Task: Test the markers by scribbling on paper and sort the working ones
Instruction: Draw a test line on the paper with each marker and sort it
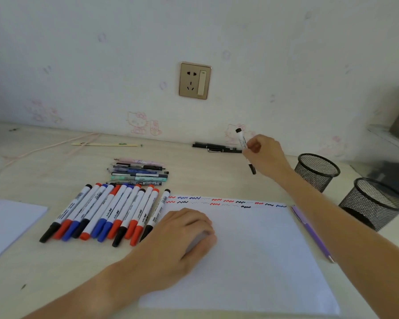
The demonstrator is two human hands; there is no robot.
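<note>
The right hand (262,155) grips a black marker (245,150) above the desk's (217,178) back edge, near two mesh cups (317,171). The left hand (182,236) presses flat on the paper (251,256). Sorting seems underway; dropping it into a cup looks next.

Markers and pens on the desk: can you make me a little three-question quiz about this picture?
1. True or false: the right hand holds a black-capped marker up above the desk.
2. What does the left hand rest on? A) the paper B) a mesh cup C) the row of markers
3. Fill in: the purple pen lies beside the paper's ____ edge.

Key: 1 true. 2 A. 3 right.
</note>
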